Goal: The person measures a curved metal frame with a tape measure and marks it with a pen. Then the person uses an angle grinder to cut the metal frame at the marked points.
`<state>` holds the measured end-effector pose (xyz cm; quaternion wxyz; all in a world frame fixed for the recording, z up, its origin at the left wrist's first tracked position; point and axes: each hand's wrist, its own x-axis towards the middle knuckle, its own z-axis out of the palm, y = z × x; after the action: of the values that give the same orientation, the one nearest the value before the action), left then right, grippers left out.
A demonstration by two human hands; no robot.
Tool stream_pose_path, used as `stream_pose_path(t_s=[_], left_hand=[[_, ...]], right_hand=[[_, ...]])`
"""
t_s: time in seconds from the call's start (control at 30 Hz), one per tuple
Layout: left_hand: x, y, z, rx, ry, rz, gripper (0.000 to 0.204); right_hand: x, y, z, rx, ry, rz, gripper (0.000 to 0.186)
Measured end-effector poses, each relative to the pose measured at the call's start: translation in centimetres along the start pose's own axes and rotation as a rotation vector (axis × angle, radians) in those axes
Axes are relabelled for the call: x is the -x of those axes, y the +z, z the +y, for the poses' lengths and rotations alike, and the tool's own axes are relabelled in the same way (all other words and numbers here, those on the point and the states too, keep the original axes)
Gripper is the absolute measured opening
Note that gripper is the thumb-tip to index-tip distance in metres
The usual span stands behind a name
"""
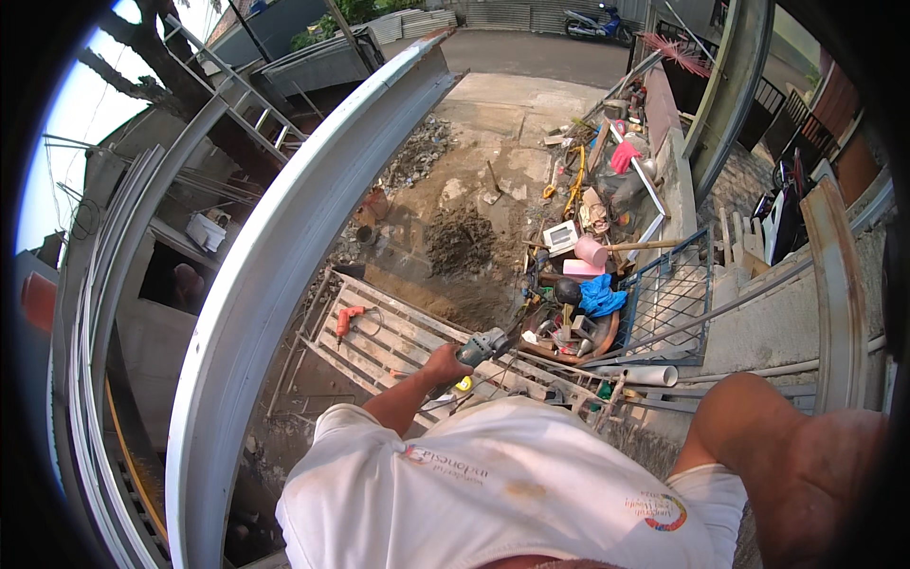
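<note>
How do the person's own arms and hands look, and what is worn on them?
Both arms are bare below short white sleeves. The left hand wears no glove. The white shirt carries small printed emblems at chest and right sleeve. The right hand is out of view.

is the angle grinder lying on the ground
No, the angle grinder is gripped in the left hand, held out in the air high above the ground.

Curved steel beam (284, 247) left of the left hand (444, 365). Angle grinder (485, 345) in that hand, above a ladder-like frame (398, 346). Drill (349, 319) on the frame, further left. Cluttered basin (578, 337) right of the grinder.
</note>
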<state>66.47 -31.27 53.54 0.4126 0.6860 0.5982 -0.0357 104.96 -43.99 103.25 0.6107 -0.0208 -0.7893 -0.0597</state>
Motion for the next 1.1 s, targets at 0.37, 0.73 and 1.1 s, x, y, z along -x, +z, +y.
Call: stream_pose_path(t_s=[0.37,0.73,1.1], left_hand=[[4.6,-3.6,9.5,0.427,0.12,0.182,0.054],[4.9,-8.7,22.3,0.699,0.467,0.335,0.113],[9.1,-7.8,23.0,0.614,0.44,0.342,0.105]], right_hand=[[12.4,5.6,3.1,0.097,0.402,0.241,0.039],[35.2,18.6,7.7,-1.225,1.709,0.482,0.079],[28.9,17.6,10.6,-1.209,1.69,0.793,0.049]])
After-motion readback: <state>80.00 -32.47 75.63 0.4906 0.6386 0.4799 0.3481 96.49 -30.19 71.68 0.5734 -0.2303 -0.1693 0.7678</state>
